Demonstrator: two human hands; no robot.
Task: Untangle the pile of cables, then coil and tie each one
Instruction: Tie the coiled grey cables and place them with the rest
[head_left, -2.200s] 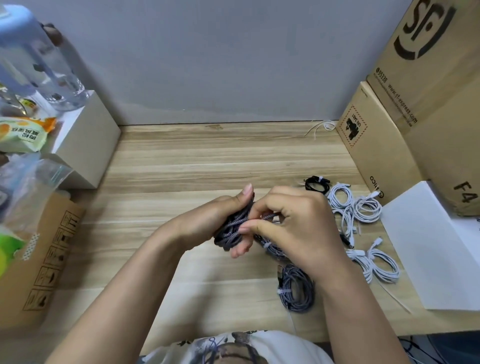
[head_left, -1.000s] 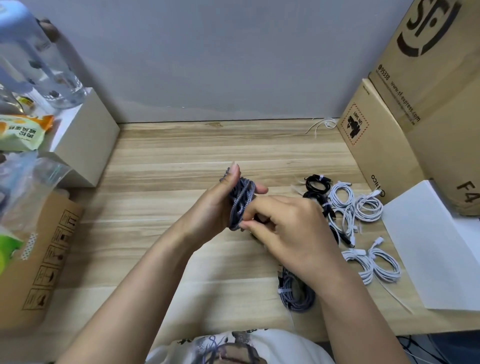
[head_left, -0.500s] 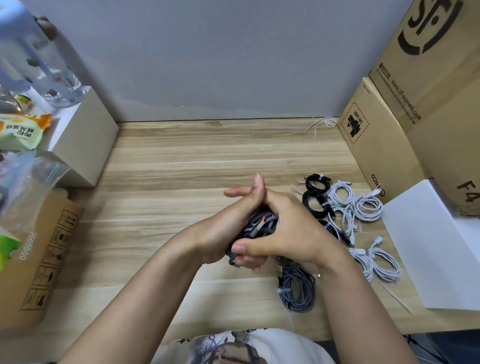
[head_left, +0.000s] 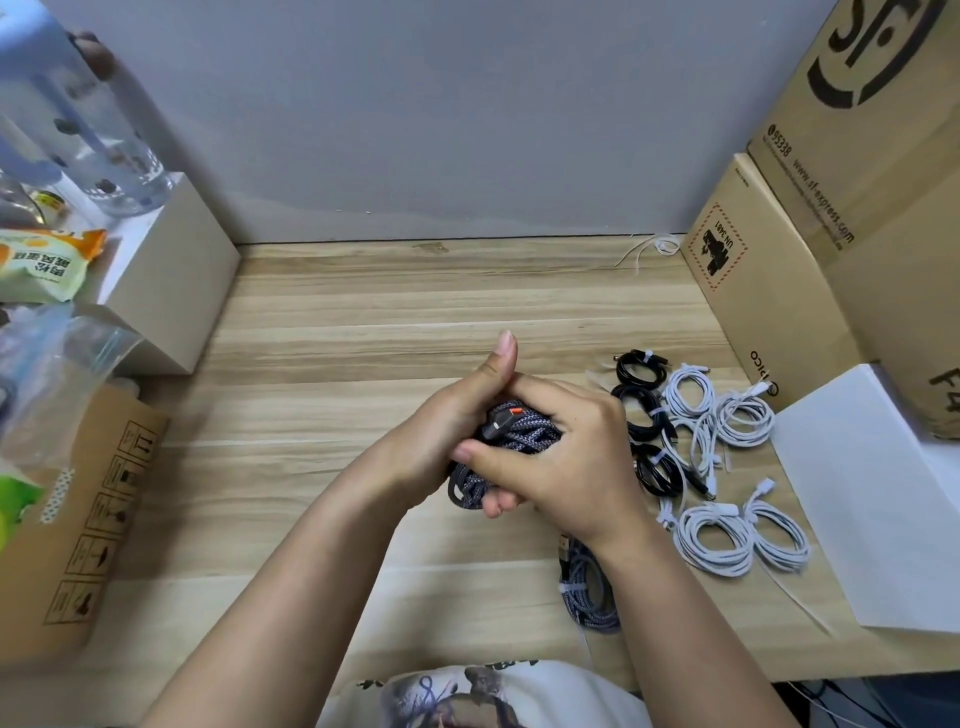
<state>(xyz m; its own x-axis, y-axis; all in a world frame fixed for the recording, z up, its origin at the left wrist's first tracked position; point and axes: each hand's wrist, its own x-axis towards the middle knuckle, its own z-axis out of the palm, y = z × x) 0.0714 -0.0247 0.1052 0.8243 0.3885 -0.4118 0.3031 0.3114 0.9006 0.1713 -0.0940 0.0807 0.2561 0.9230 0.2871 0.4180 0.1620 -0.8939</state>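
Since half a second ago the hands have barely shifted, but the bundle between them has turned, so a plug with an orange tip (head_left: 506, 415) now shows at its top. The left hand (head_left: 441, 431) cups the grey braided cable (head_left: 519, 439) from the left, fingers curled under it and thumb raised straight up. The right hand (head_left: 566, 457) closes over the coil from the right, thumb pressed across its front and fingers wrapped over the top. Both hands clasp the bundle just above the wooden table (head_left: 363, 322), near its middle.

A second grey braided coil (head_left: 592, 592), bound with a white tie, lies on the table under the right forearm. To the right lie 3 black coils (head_left: 644, 410) in a column, and beside them several white coils (head_left: 727, 535), all tied. White paper (head_left: 872, 509) and cardboard boxes (head_left: 841, 218) stand at the right edge; a white box (head_left: 171, 280) and snack packets (head_left: 41, 260) crowd the left.
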